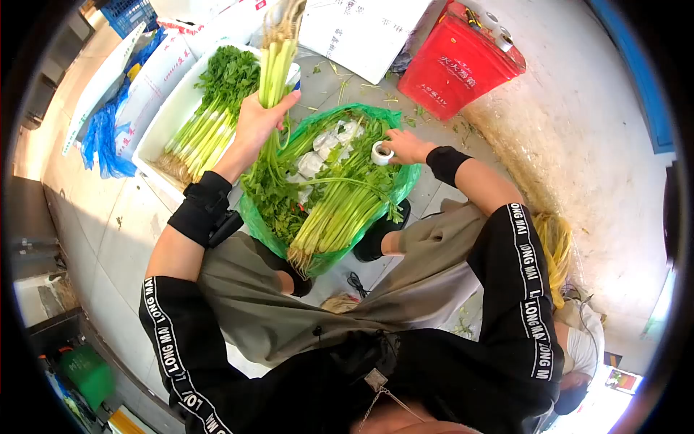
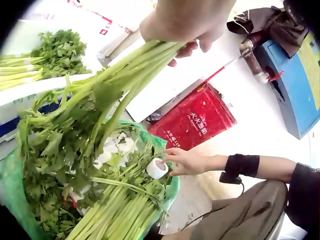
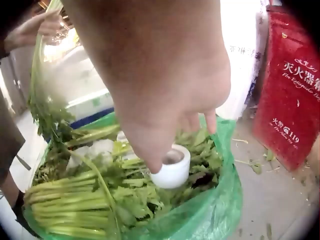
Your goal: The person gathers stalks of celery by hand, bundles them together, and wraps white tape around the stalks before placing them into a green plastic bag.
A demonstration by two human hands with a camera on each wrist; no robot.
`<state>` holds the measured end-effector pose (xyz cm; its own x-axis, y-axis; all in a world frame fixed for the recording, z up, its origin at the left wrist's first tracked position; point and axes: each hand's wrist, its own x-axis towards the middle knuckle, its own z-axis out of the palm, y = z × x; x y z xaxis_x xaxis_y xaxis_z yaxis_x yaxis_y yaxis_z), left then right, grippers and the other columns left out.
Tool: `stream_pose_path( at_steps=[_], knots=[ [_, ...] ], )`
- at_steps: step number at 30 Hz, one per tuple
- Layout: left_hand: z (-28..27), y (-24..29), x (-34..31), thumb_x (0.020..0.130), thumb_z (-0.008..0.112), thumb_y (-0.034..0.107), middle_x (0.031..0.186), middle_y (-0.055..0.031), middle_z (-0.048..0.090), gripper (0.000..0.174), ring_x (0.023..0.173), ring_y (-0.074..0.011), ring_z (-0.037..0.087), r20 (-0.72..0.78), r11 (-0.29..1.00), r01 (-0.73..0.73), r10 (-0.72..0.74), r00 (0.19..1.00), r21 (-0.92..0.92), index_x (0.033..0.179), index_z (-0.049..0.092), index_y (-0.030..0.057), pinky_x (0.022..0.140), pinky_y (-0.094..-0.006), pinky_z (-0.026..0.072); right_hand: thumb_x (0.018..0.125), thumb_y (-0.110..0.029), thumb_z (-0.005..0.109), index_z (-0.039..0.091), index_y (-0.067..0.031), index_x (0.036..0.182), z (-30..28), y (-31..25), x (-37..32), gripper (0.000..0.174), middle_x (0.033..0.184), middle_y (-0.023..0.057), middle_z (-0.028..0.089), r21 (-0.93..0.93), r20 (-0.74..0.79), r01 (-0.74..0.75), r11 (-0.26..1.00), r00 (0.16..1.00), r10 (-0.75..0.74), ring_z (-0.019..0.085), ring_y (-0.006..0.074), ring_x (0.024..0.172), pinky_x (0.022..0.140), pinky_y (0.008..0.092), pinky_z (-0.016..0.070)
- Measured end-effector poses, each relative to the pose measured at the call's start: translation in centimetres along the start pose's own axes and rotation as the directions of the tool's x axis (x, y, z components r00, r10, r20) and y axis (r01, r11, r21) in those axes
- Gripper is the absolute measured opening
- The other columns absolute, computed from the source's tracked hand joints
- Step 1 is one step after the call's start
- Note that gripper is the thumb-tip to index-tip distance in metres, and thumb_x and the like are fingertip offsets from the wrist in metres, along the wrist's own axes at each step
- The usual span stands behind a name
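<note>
Upper center-left: the left hand's (image 1: 254, 124) grip circles celery stalks (image 1: 276, 71), roots (image 1: 285, 25) up, seemingly so leaves (image 2: 55, 135) hang down. Right of center: the right hand (image 1: 410, 148) pinches 1 white roll (image 3: 172, 179) over the green bag (image 3: 212, 215).

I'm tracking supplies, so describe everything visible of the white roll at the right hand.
The white roll is a short, smooth cylinder, perhaps tape, with a darker hollow core. The right hand holds it, thumb at its rim, hole roughly upward, over leaves in the green bag. Whether it touches them is unclear.
</note>
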<state>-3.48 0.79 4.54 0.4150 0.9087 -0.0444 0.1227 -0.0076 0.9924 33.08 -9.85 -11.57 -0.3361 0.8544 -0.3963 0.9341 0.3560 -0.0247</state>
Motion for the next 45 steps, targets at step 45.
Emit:
stream_pose_path(
  at_steps=[45],
  knots=[
    [4.3,-1.2,-0.1,0.104,0.044,0.047,0.066,0.0001,0.047,0.045,0.059,-0.0117,0.05,0.547,1.0,0.016,-0.02,0.837,0.011,0.103,0.055,0.0029,0.061,-0.0297,0.0478,0.095,-0.034,0.059,0.056,0.0049,0.12,-18.1,-10.0,-3.8,0.047,0.118,0.0154,0.058,0.907,-0.26,0.053,0.417,0.85,0.458,0.058,0.022,0.103,0.09,0.0353,0.0451]
  ],
)
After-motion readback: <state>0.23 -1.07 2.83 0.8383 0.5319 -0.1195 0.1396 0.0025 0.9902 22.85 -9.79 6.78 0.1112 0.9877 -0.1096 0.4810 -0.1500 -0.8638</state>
